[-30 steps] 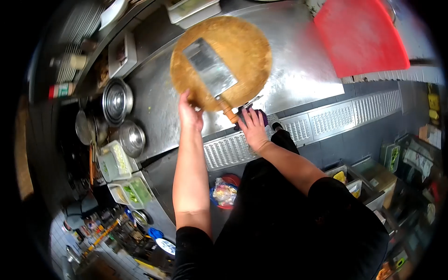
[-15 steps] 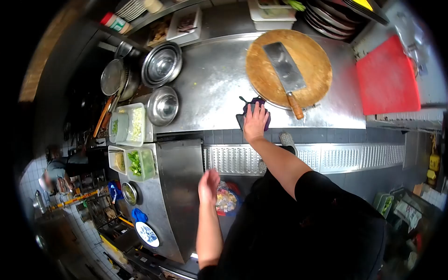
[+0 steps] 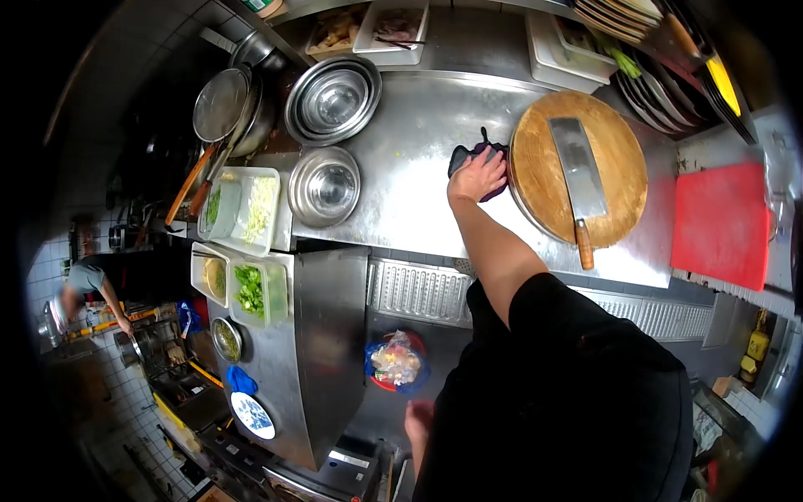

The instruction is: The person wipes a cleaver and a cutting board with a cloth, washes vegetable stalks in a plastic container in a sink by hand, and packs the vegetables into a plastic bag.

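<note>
Dark cloth [image 3: 460,157] lies under my right hand [image 3: 478,174] on the shiny metal table [image 3: 422,201]. My palm faces down, and my fingers are a bit wide on top of it, not curled tight. I think that flat shape lets me press on lots of the cloth at once. The cloth sits just left of the round wooden board [image 3: 535,159].

To the right of that hand, a big cleaver [image 3: 578,167] lies flat on the board. Its handle [image 3: 584,243] sticks out past the wood on my side, maybe so it is easy to grab. The red board [image 3: 719,222] is farther right.

To the left of my hand are metal bowls [image 3: 324,186]. Some sit inside each other, which likely saves room.

My left hand [image 3: 420,420] is low, close to my body and well apart from the cloth. I see nothing in it, but I can't tell how wide it is.

A pale label [image 3: 349,458] is down past my left hand, but its words are too small to read.
</note>
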A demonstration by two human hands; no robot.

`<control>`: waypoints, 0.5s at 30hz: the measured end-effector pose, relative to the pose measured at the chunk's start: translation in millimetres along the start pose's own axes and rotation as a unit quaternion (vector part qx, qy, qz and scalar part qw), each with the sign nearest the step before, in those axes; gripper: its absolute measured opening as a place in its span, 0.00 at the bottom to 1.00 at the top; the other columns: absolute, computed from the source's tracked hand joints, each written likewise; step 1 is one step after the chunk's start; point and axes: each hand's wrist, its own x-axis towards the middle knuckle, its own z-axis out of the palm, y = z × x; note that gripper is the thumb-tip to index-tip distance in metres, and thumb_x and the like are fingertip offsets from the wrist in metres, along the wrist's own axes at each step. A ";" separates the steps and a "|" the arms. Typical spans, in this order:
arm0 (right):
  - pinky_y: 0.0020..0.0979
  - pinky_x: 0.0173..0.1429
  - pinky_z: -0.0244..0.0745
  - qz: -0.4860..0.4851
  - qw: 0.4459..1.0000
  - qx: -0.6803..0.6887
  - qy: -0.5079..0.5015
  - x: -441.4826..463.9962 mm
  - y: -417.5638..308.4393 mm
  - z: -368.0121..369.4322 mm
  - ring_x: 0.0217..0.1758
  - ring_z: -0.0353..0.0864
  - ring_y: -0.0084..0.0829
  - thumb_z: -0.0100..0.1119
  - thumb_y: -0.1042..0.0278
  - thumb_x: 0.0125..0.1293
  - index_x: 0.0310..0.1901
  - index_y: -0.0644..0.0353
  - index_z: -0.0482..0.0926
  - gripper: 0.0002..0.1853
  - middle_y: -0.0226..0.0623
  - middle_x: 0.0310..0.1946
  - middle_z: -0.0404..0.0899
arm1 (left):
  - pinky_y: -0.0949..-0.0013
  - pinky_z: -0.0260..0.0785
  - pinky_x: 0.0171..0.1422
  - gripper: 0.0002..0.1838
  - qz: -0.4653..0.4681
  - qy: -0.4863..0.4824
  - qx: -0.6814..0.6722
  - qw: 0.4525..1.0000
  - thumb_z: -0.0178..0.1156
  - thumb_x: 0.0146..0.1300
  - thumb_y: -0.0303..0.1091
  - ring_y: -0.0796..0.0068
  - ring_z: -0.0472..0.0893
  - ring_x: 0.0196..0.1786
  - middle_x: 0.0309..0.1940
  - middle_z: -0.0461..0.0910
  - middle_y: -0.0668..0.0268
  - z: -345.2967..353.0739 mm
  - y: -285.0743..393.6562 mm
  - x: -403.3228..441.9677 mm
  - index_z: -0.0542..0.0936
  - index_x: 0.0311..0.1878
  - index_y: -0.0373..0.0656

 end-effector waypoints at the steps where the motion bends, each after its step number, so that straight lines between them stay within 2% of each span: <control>1: 0.63 0.80 0.39 0.040 0.999 -0.002 0.013 5.6 -10.3 6.6 0.81 0.48 0.56 0.54 0.61 0.73 0.73 0.62 0.64 0.30 0.55 0.77 0.54 | 0.61 0.73 0.49 0.24 0.005 -0.001 -0.003 1.000 0.45 0.78 0.51 0.63 0.81 0.39 0.34 0.82 0.61 9.3 3.5 -3.3 0.80 0.41 0.40; 4: 0.61 0.81 0.39 0.133 0.989 0.041 0.050 38.3 -40.7 28.3 0.81 0.49 0.54 0.54 0.61 0.73 0.73 0.63 0.63 0.30 0.55 0.77 0.54 | 0.61 0.74 0.49 0.24 0.027 0.004 0.026 0.999 0.45 0.78 0.51 0.62 0.81 0.40 0.35 0.82 0.60 37.3 20.6 -2.8 0.80 0.41 0.39; 8: 0.57 0.81 0.42 0.154 0.982 0.078 0.078 97.3 -59.5 38.9 0.80 0.52 0.55 0.55 0.63 0.72 0.72 0.65 0.64 0.30 0.56 0.75 0.58 | 0.64 0.74 0.50 0.24 0.062 -0.009 0.102 0.993 0.49 0.77 0.52 0.65 0.81 0.43 0.37 0.83 0.61 58.6 47.9 18.5 0.80 0.44 0.38; 10: 0.56 0.79 0.47 0.135 0.976 0.072 0.152 116.5 -52.9 48.5 0.77 0.57 0.57 0.56 0.63 0.71 0.71 0.68 0.64 0.31 0.61 0.73 0.60 | 0.65 0.73 0.50 0.22 0.101 0.004 0.105 0.989 0.52 0.76 0.50 0.68 0.81 0.43 0.39 0.83 0.62 61.7 62.1 30.6 0.81 0.45 0.38; 11: 0.56 0.78 0.47 0.148 0.974 0.062 0.157 121.7 -51.1 50.5 0.77 0.57 0.57 0.57 0.63 0.70 0.71 0.68 0.63 0.32 0.61 0.73 0.60 | 0.66 0.73 0.50 0.21 0.121 0.011 0.107 0.987 0.54 0.76 0.50 0.69 0.81 0.44 0.40 0.83 0.62 64.1 66.9 32.9 0.81 0.46 0.37; 14: 0.55 0.78 0.49 0.185 0.968 0.036 0.166 130.7 -57.3 56.1 0.76 0.58 0.56 0.58 0.61 0.69 0.72 0.68 0.63 0.33 0.62 0.73 0.60 | 0.67 0.73 0.49 0.20 0.211 0.027 0.239 0.947 0.57 0.75 0.47 0.72 0.80 0.42 0.40 0.82 0.64 77.6 75.5 23.5 0.81 0.47 0.37; 15: 0.54 0.77 0.50 0.189 0.968 0.019 0.167 133.3 -62.6 54.1 0.76 0.59 0.56 0.57 0.59 0.69 0.73 0.67 0.63 0.34 0.62 0.73 0.61 | 0.67 0.73 0.51 0.19 0.208 0.021 0.226 0.951 0.58 0.75 0.46 0.72 0.80 0.44 0.41 0.82 0.64 78.0 75.0 20.7 0.81 0.48 0.36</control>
